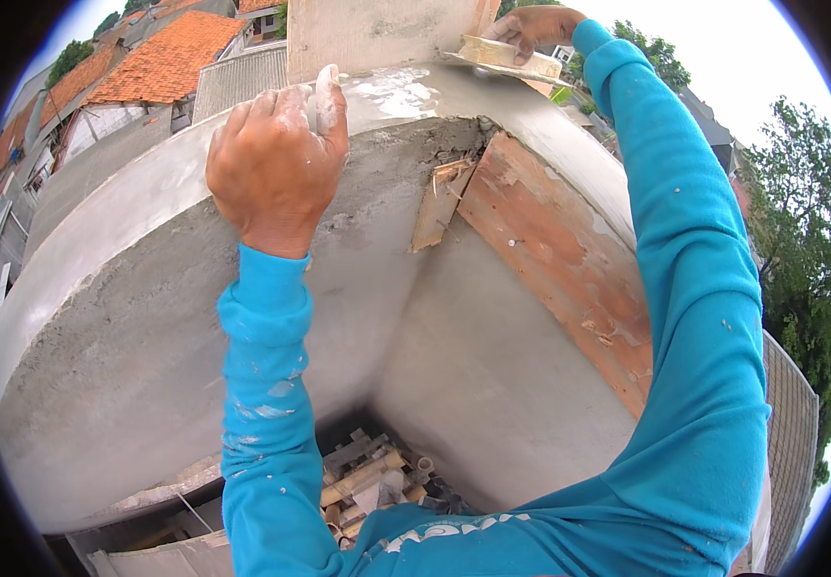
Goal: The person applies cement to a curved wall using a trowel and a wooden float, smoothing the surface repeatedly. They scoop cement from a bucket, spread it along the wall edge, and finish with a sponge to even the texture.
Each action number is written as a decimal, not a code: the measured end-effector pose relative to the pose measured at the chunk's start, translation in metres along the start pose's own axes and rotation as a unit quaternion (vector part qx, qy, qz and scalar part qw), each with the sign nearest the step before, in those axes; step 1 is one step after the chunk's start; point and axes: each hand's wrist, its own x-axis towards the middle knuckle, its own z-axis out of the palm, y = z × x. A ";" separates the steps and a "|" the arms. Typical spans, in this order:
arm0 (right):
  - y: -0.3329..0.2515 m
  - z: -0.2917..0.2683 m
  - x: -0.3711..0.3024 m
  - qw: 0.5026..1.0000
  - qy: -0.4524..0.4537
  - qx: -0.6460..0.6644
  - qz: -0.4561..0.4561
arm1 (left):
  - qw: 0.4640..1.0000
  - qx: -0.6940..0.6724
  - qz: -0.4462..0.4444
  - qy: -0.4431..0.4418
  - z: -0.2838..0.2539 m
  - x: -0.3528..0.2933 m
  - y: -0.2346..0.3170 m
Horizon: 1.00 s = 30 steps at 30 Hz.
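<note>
At the far end of the walls, my right hand is closed around a pale, cream-coloured plastering float. The float lies on or just over the wall's top near the corner. My left hand is curled into a fist at the top edge of the curved grey wall, its thumb pointing up. White residue coats its knuckles and thumb; whatever its fingers may hold is hidden. Between the hands, a wet white smear of plaster marks the wall top, in front of an upright plastered block.
A reddish board with nails is fixed along the right wall, and a small wood piece sits at the inner corner. Far below lie wood offcuts. Orange tiled roofs spread beyond the left wall; a tree stands right.
</note>
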 end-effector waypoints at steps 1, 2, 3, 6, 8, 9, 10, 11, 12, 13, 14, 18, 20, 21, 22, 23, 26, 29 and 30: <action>-0.003 0.001 0.004 1.000 -0.004 0.006 0.000 | 1.000 0.005 -0.001 0.001 -0.001 0.000 0.000; -0.006 0.002 0.007 1.000 -0.009 0.012 -0.002 | 1.000 0.009 -0.002 0.001 -0.001 0.001 0.000; -0.006 0.003 0.007 1.000 -0.015 0.017 -0.002 | 1.000 0.010 -0.003 0.001 0.000 0.001 0.000; -0.006 0.008 -0.014 0.998 -0.043 0.036 0.004 | 1.000 0.007 -0.003 -0.005 0.001 0.000 0.000; -0.014 0.012 -0.039 0.997 -0.067 0.046 -0.007 | 1.000 0.011 -0.005 -0.004 -0.002 0.002 -0.006; -0.011 0.016 -0.061 0.997 -0.071 0.041 -0.016 | 1.000 0.004 -0.006 0.001 0.002 0.001 -0.004; -0.006 0.017 -0.077 0.994 -0.087 0.066 -0.013 | 1.000 0.003 -0.004 0.008 0.002 0.002 -0.004; -0.001 0.018 -0.090 0.995 -0.068 0.071 -0.002 | 1.000 -0.004 -0.005 0.016 0.003 0.001 -0.004; 0.002 0.018 -0.099 0.996 -0.050 0.075 0.007 | 1.000 -0.001 -0.010 0.008 0.002 0.000 -0.005; 0.005 0.017 -0.106 0.996 -0.030 0.082 0.018 | 1.000 0.000 -0.012 0.000 0.001 0.001 -0.004; 0.008 0.012 -0.101 0.999 -0.024 0.041 -0.015 | 1.000 0.003 -0.013 -0.007 0.000 0.001 -0.003; 0.005 -0.005 -0.047 0.997 0.061 0.035 -0.015 | 1.000 -0.001 -0.015 0.000 0.003 0.000 -0.002; 0.000 -0.006 -0.018 0.997 0.065 0.030 -0.014 | 1.000 -0.006 -0.019 -0.009 0.003 0.000 0.000; -0.003 -0.006 -0.006 0.998 0.060 0.027 -0.009 | 1.000 -0.009 -0.017 -0.007 0.003 0.001 0.000; -0.006 -0.004 0.005 0.998 0.053 0.022 -0.008 | 1.000 -0.012 -0.015 -0.005 0.003 0.001 0.000; -0.010 -0.003 0.015 0.999 0.043 0.021 -0.006 | 1.000 -0.014 -0.013 -0.005 0.003 0.000 -0.001; -0.013 0.001 0.027 1.000 0.011 0.018 0.006 | 1.000 0.003 -0.002 0.012 0.001 0.000 -0.001; -0.011 0.003 0.010 0.999 -0.016 0.020 0.025 | 1.000 0.007 -0.001 0.015 0.002 0.000 -0.003; -0.009 0.002 -0.001 0.999 -0.026 0.021 0.033 | 1.000 0.018 -0.004 0.006 0.000 0.000 -0.002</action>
